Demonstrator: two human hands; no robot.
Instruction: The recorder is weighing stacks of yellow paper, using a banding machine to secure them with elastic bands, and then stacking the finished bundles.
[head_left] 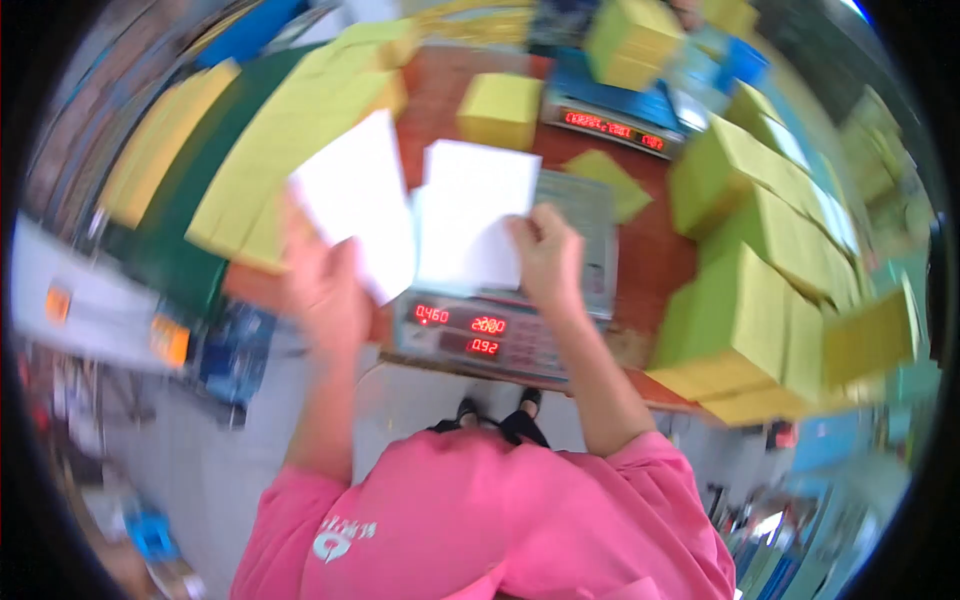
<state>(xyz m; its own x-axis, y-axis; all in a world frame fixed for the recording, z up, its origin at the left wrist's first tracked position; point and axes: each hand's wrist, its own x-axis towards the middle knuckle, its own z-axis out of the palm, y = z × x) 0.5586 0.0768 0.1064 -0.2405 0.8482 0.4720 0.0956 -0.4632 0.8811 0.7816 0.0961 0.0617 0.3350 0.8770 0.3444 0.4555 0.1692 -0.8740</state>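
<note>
My left hand (325, 280), blurred by motion, grips a tilted piece of white paper (360, 205) between thumb and fingers. Beside it, a second white paper piece (475, 215) is over the plate of a digital scale (588, 240). Its right edge is pinched by my right hand (550, 258), thumb against curled fingers. Whether each piece is one sheet or a thin stack, I cannot tell. Red digits glow on the scale's front panel, nearest my body. A yellow-green sheet (612, 183) sticks out by the scale's far right corner.
Yellow-green blocks (745, 300) are piled along the right of the reddish-brown table (645, 290). Another long row (270, 165) lines the left, and a single block (500, 108) sits farther back. Behind stands a second scale (610, 118) bearing a yellow block (632, 45), a person's fingers beside it.
</note>
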